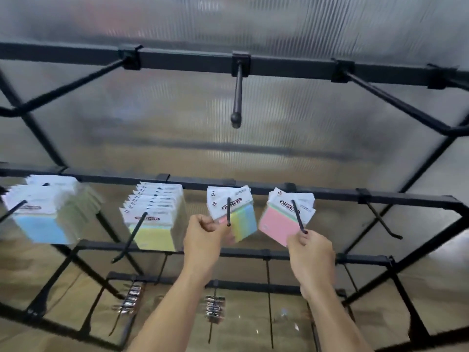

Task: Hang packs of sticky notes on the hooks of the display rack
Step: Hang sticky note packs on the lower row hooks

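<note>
The black display rack point(279, 66) spans the space above and around both grips. Left of the left grip point(204, 233) hang two thick stacks of packs, a yellow-fronted stack point(154, 232) and, farther out, a blue-fronted stack point(38, 224). The left grip pinches the lower corner of a yellow-green-blue pack point(243, 219) labelled "STICKY NOTE", threaded on the centre hook point(228, 212). The right grip point(311, 252), closed narrow, seems to pinch the low corner of a pink pack point(276, 222) with the same label, just under the tip of its hook point(298, 217).
</note>
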A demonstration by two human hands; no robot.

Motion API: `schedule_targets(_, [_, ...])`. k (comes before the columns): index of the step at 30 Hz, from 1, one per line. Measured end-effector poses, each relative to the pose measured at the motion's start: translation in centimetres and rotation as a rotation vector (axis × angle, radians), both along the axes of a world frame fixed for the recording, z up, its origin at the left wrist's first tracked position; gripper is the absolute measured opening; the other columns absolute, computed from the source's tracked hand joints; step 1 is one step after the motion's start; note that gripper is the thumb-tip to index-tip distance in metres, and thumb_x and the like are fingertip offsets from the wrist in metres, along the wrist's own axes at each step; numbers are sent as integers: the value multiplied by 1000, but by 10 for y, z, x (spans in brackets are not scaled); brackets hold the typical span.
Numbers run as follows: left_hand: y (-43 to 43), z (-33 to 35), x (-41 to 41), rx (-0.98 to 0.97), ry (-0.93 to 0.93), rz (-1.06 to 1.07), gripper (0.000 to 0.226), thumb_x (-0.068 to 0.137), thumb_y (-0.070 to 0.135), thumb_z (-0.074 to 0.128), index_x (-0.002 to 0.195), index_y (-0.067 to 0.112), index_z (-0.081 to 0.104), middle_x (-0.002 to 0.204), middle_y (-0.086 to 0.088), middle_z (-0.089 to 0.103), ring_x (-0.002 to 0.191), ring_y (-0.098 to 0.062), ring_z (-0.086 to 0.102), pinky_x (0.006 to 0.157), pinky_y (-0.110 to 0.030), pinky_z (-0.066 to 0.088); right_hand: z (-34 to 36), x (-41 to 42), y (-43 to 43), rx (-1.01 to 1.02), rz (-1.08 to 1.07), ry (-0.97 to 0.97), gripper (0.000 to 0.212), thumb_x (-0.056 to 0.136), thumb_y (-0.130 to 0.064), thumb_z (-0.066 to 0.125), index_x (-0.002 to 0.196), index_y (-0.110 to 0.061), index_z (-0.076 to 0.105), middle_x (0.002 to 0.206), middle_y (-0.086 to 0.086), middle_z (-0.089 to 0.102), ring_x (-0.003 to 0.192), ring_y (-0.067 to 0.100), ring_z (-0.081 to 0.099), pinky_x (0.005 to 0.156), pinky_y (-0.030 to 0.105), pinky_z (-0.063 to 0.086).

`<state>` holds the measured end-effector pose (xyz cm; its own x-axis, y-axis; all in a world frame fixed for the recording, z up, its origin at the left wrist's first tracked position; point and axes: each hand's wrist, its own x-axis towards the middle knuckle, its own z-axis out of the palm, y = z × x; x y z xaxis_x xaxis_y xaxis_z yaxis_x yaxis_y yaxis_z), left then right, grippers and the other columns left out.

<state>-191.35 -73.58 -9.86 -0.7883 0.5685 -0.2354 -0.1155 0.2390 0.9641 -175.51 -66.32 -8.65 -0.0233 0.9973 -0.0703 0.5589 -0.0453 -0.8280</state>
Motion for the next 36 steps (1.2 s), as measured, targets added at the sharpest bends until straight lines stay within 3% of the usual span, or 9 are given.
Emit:
schedule_targets(3, [-6, 2, -4, -15, 1, -146, 24, 84, 17, 72, 90, 5, 53, 70, 0, 52, 73, -14, 53, 79, -39, 51, -2, -5, -8, -38, -56, 124, 5, 87, -15, 56, 85, -10, 56, 75, 2, 61, 66, 16, 53, 51, 26, 31])
schedule_targets(7, [-17, 3, -6, 19, -18, -309, 21, 90, 19, 66, 99, 0, 63, 86, -2, 67, 84, -18, 64, 90, -52, 53, -5, -14, -10, -71, -119, 310, 16, 79, -14, 62, 82, -14, 46, 75, 4, 59, 66, 22, 51, 52, 25, 37])
schedule_targets(11, [-37, 9, -8, 67, -2, -367, 13, 96, 14, 59, 99, 20, 69, 92, 7, 75, 86, -13, 71, 75, -36, 59, 2, -15, -20, -123, -142, 441, 13, 87, -4, 58, 99, -5, 52, 83, 5, 66, 70, 16, 61, 48, 22, 44])
schedule_targets(16, [-63, 34, -6, 184, 70, -520, 13, 100, 13, 52, 98, 17, 64, 68, 19, 67, 63, -1, 61, 51, -17, 48, 1, -5, -50, -90, -120, 447, 16, 94, -8, 49, 78, -6, 50, 71, 4, 51, 64, 16, 44, 50, 22, 36])
schedule_targets(19, [-75, 45, -3, 220, 120, -641, 14, 98, 24, 54, 102, 27, 66, 90, 9, 73, 84, -24, 69, 67, -41, 60, 5, 6, -71, -13, -124, 464, 13, 97, -10, 47, 87, -9, 55, 71, 3, 55, 63, 13, 47, 56, 25, 38])
schedule_targets(22, [-85, 53, 6, 254, 120, -679, 15, 98, 25, 52, 102, 31, 66, 101, -4, 73, 100, -36, 66, 78, -60, 56, 15, 22, -92, 99, -99, 448, 13, 99, -14, 46, 93, -10, 57, 83, 15, 62, 69, 17, 55, 61, 29, 42])
schedule_targets(26, [-92, 50, 21, 295, 188, -637, 14, 101, 19, 51, 99, 22, 64, 94, 3, 74, 89, -21, 68, 76, -35, 56, 31, 50, -119, 154, -115, 455, 17, 101, -11, 45, 98, -20, 59, 90, -8, 69, 77, -1, 67, 57, 16, 49])
schedule_targets(30, [-88, 39, 47, 282, 101, -656, 18, 101, 14, 48, 94, 23, 62, 84, 5, 71, 73, -9, 61, 58, -19, 49, 33, 92, -143, 147, -225, 382, 18, 98, -7, 46, 92, -16, 61, 90, -6, 70, 70, -1, 66, 48, 17, 46])
schedule_targets(36, [-71, 31, 117, 173, 9, -846, 30, 94, 4, 53, 91, 33, 61, 93, 10, 73, 92, -22, 70, 79, -54, 58, 30, 167, -164, 108, -444, 435, 23, 94, -2, 48, 99, -17, 65, 86, -6, 72, 74, 11, 66, 61, 28, 51])
